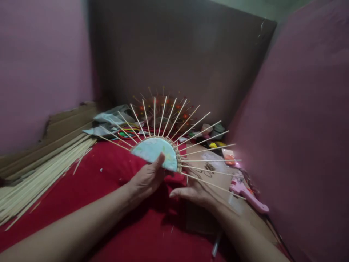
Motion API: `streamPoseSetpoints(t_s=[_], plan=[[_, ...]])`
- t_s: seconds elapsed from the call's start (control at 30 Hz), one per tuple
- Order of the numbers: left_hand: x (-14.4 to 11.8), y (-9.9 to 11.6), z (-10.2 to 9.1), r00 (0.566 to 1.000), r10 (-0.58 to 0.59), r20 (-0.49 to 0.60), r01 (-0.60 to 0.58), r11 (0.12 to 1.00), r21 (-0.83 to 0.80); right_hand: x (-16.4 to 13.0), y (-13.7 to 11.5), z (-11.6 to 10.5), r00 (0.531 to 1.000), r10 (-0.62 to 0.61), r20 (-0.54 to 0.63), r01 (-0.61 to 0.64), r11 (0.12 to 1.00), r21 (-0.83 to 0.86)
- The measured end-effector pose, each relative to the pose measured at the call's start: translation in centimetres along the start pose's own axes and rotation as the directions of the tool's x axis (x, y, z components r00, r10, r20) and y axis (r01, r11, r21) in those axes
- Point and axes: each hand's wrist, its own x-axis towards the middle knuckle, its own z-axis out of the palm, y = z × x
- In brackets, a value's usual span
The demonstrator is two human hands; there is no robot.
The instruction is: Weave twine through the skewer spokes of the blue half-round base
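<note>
A half-round piece (154, 148) covered in pale blue patterned fabric is held up in front of me, with thin wooden sticks fanning out from its curved edge. Twine (178, 160) is woven around the sticks along that curve. My left hand (149, 178) grips the flat lower edge, thumb on the front face and fingers behind. My right hand (195, 191) is just right of the piece, thumb stretched out to the left. Its other fingers are apart from the thumb and partly hidden behind the lowest sticks.
A bundle of loose sticks (40, 173) lies at left beside cardboard (68, 120). On the right are a pink glue gun (249, 194) and a small coil of twine (209, 169). Behind stands a blurred fan-shaped decoration (187, 116). Red cloth (109, 174) covers the surface.
</note>
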Motion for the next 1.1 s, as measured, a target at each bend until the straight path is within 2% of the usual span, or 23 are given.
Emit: streamPoseSetpoints(t_s=[0.1, 0.17, 0.23, 0.3, 0.37, 0.4, 0.47, 0.57, 0.67, 0.77, 0.83, 0.93, 1.03, 1.1], plan=[[-0.6, -0.9, 0.2, 1.000, 0.029, 0.009, -0.030, 0.990, 0.138, 0.3, -0.3, 1.0, 0.989, 0.149, -0.018, -0.141, 0.962, 0.235], [-1.1, -1.2, 0.2, 0.998, 0.012, 0.054, -0.026, 0.965, 0.263, 0.4, -0.3, 1.2, 0.951, 0.308, -0.037, -0.260, 0.856, 0.446], [-1.3, -1.3, 0.2, 0.989, -0.070, 0.133, 0.005, 0.899, 0.439, 0.5, 0.0, 1.2, 0.911, 0.411, -0.037, -0.301, 0.723, 0.622], [-1.1, -1.0, -0.1, 0.980, -0.114, 0.165, -0.011, 0.790, 0.613, 0.9, 0.4, 0.8, 0.903, 0.422, -0.081, -0.221, 0.617, 0.755], [-0.4, -0.6, -0.6, 0.994, -0.027, 0.107, -0.057, 0.708, 0.704, 1.4, 0.8, 0.0, 0.894, 0.417, -0.163, -0.082, 0.512, 0.855], [0.1, -0.4, -0.8, 0.997, 0.049, 0.054, -0.073, 0.697, 0.713, 1.7, 1.0, -0.4, 0.883, 0.434, -0.180, -0.039, 0.450, 0.892], [0.9, 0.1, -1.0, 0.987, 0.156, -0.044, -0.087, 0.743, 0.663, 1.9, 1.2, -1.4, 0.858, 0.489, -0.154, -0.025, 0.339, 0.940], [1.4, 0.9, -0.7, 0.977, 0.188, -0.104, -0.106, 0.845, 0.525, 1.9, 1.1, -2.2, 0.803, 0.588, -0.101, -0.034, 0.214, 0.976], [0.8, 1.8, 0.0, 0.992, 0.114, -0.059, -0.077, 0.897, 0.436, 1.8, 0.9, -1.9, 0.750, 0.660, -0.040, -0.055, 0.122, 0.991], [0.1, 2.4, 0.4, 0.999, -0.033, 0.021, 0.023, 0.923, 0.384, 1.8, 0.6, -1.3, 0.738, 0.675, 0.017, -0.093, 0.076, 0.993], [-0.2, 2.4, 0.5, 0.994, -0.088, 0.065, 0.058, 0.928, 0.369, 1.7, 0.6, -1.1, 0.725, 0.688, 0.028, -0.109, 0.074, 0.991], [-0.2, 1.9, 0.4, 0.987, -0.105, 0.126, 0.047, 0.918, 0.393, 1.4, 0.8, -1.0, 0.691, 0.720, 0.063, -0.157, 0.065, 0.985], [-0.1, 1.5, 0.2, 0.981, -0.126, 0.148, 0.033, 0.858, 0.513, 0.9, 0.9, -0.9, 0.666, 0.732, 0.144, -0.233, 0.021, 0.972], [0.0, 1.4, 0.1, 0.984, -0.139, 0.112, 0.041, 0.788, 0.614, 0.6, 0.8, -0.9, 0.666, 0.712, 0.221, -0.301, -0.014, 0.953]])
